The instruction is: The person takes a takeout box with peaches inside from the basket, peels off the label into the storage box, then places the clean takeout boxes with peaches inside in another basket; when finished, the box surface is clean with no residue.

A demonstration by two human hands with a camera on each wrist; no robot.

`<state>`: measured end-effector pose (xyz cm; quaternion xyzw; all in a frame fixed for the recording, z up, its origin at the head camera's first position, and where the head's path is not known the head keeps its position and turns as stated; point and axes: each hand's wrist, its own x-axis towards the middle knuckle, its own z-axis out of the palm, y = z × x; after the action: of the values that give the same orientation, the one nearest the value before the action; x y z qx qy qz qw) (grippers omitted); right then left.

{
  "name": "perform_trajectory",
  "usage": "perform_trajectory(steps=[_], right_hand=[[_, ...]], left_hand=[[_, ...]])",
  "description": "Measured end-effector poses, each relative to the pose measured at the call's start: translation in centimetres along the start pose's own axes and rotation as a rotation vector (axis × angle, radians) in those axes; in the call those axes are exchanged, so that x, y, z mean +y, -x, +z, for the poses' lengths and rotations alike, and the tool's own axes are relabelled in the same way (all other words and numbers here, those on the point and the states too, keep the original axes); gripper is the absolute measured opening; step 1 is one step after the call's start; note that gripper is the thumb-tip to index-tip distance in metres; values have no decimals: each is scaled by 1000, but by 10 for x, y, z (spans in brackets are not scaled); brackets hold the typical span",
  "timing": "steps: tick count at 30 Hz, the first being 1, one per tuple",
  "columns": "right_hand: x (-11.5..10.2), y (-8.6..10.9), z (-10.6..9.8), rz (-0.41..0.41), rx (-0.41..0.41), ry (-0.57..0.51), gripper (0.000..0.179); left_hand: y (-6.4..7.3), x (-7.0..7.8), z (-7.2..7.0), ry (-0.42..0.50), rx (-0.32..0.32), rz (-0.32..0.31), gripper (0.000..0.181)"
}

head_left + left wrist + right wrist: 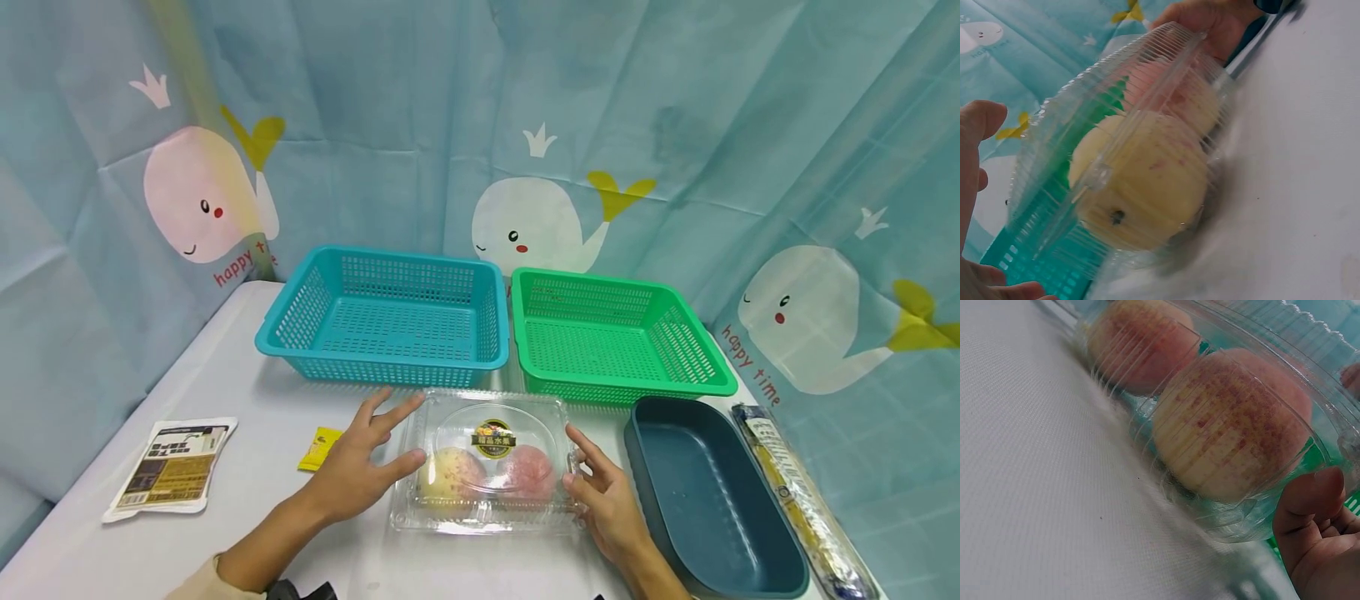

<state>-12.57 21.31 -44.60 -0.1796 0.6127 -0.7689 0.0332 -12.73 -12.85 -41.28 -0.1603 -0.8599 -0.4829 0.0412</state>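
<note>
Clear, glossy plastic clamshell box point(491, 517)

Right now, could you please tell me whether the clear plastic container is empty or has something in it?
The clear container is not empty: one yellowish fruit and one pinkish fruit show through its transparent plastic.

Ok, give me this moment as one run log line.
clear container: on white table, two fruits inside | left hand: fingers spread near left end | right hand: holding right end

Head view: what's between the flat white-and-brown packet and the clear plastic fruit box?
A small yellow packet, then, nearer the clear plastic fruit box, the left hand. Both show in the head view.
</note>
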Motion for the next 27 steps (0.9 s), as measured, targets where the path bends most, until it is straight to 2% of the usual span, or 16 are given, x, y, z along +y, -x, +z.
perform_trajectory(steps=[6,11,15,18,24,27], right_hand=[[0,-1,-1,-9,-7,-5,63],[3,-1,-2,-27,-14,-6,62],[1,-1,-2,-12,-14,14,61],[-3,-1,-3,24,-2,102,60],[-22,-5,-3,75,92,458,55],[-37,-9,-3,92,131,532,54]], left_hand=[[-3,-5,13,30,-67,-26,64],[-4,-7,18,11,-78,-26,63],[-4,-9,21,15,-78,-24,62],[-4,-10,23,66,-78,-25,61],[-5,-9,21,119,-77,-32,60],[-8,-7,20,118,-81,-53,60]])
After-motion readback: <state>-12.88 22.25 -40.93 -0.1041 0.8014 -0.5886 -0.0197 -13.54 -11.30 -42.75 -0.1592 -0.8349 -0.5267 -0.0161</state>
